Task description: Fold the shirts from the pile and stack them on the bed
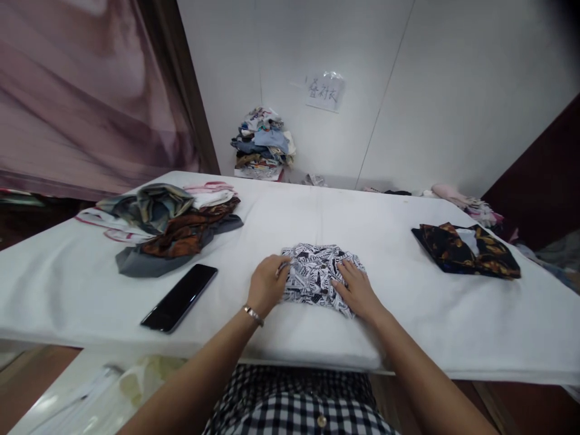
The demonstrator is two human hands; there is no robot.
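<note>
A black-and-white shirt with a printed lettering pattern lies folded into a compact bundle on the white-covered table, close to its front edge. At the bundle's left side, my left hand is closed on the cloth, its fingertips gripping the edge. My right hand rests flat on the right part of the shirt, fingers spread. To the left of my left hand lies a dark phone, screen up.
A loose heap of clothes occupies the table's left side. A folded dark floral shirt lies at the right. Behind the table, a clothes pile stands against the wall, near a handwritten paper sign.
</note>
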